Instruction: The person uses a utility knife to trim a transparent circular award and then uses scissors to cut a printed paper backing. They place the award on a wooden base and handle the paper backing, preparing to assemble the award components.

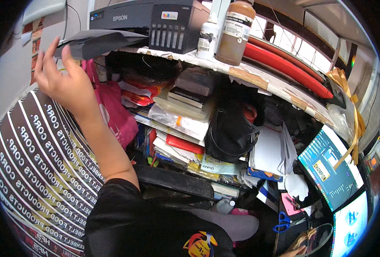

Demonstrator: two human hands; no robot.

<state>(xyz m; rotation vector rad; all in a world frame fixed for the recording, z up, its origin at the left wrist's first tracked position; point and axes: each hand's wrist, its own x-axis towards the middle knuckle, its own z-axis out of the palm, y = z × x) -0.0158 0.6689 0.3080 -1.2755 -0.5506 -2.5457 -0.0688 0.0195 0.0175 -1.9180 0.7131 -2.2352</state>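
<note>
- Surroundings: black printer [173, 26] on a worn shelf [183, 56]; pink bag [117, 118] below the tray; dark striped sheeting [40, 171] at left, partly covered by the left forearm.
- Obstruction: printer body bounds the dark tray [96, 48] at its right end.
- Tray location: upper left, projecting from the printer, just beside the left hand [63, 77].
- Orientation: long axis roughly left-right; free end points left.
- Left hand: raised, fingers spread, nothing seen in grasp; contact with tray cannot be told.
- Right hand [300, 251]: cut by lower edge; grip cannot be told.
- Count: one printer, two bottles [234, 40], two lit screens [332, 169], one blue-handled scissors [286, 218].
</note>
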